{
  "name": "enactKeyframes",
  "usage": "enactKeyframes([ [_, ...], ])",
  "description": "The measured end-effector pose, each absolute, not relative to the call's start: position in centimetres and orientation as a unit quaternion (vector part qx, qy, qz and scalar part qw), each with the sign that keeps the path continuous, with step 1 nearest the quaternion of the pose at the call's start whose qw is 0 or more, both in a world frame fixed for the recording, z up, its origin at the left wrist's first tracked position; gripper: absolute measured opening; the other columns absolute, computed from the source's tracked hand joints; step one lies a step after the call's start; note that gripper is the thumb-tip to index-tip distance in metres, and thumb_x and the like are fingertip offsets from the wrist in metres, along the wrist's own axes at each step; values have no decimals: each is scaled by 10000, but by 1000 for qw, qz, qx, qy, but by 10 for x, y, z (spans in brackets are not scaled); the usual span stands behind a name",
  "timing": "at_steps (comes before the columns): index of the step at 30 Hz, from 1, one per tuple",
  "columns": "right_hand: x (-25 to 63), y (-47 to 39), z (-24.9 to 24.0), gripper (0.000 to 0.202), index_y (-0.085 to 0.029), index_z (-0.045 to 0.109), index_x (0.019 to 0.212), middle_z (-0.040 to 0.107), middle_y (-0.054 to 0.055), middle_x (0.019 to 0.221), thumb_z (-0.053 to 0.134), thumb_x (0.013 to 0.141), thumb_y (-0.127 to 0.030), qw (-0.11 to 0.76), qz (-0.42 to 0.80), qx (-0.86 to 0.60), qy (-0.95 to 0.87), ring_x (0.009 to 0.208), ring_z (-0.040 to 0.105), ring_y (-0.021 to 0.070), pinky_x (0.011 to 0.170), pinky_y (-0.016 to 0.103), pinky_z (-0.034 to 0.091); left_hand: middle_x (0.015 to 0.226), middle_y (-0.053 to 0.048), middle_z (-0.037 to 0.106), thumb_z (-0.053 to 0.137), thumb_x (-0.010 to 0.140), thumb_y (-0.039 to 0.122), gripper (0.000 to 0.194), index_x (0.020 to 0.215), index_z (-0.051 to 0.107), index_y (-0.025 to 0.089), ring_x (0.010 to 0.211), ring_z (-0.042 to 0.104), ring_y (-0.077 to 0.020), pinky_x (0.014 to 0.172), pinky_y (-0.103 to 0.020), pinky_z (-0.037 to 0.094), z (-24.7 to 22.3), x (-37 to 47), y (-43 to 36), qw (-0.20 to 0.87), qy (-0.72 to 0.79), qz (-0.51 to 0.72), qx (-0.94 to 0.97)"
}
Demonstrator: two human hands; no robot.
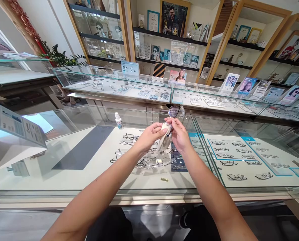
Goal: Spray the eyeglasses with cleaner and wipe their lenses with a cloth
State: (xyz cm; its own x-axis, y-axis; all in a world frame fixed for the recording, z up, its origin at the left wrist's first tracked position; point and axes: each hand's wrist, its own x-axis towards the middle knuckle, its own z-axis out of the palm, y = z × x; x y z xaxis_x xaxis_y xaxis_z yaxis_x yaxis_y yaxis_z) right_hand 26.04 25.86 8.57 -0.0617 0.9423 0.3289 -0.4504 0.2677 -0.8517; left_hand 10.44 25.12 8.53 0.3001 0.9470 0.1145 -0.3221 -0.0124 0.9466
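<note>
Above the glass counter, my left hand [149,136] is closed on a pale cleaning cloth [163,144], which hangs down below the fingers. My right hand [181,137] pinches a pair of glasses [174,111], with one lens sticking up past the fingertips. The two hands meet, and the cloth is pressed against the glasses between them. Fingers and cloth hide the rest of the frame. A small white bottle [118,121] stands upright on the counter, to the left of my hands.
Under the counter's glass [71,180] lie several rows of glasses frames [236,177]. A dark grey mat [85,147] shows at left, near a white printed stand [16,134]. Beyond are another display case [109,95] and shelves [169,36] with framed pictures.
</note>
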Motion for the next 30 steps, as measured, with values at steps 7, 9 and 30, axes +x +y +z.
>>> enactKeyframes([
  [7, 260, 257, 86, 355, -276, 769, 863, 767, 29, 1217, 890, 785, -600, 633, 564, -243, -471, 1066, 671, 212, 847, 297, 537, 826, -21, 713, 957, 743, 608, 555, 992, 781, 144, 716, 589, -129, 681, -250, 435, 84, 102, 250, 646, 302, 461, 528],
  [9, 260, 256, 86, 346, -283, 781, 855, 763, 22, 1219, 905, 776, -595, 631, 572, -240, -466, 1039, 671, 196, 821, 281, 530, 884, -37, 746, 985, 731, 554, 550, 1016, 774, 132, 760, 635, -135, 738, -256, 483, 86, 103, 249, 673, 284, 463, 503],
  [30, 256, 258, 82, 354, -271, 790, 871, 759, 36, 1215, 897, 781, -596, 628, 574, -237, -468, 1100, 675, 226, 913, 318, 526, 838, -53, 784, 1054, 657, 241, 588, 1147, 765, 94, 671, 675, -105, 649, -195, 505, 94, 98, 249, 714, 241, 478, 452],
])
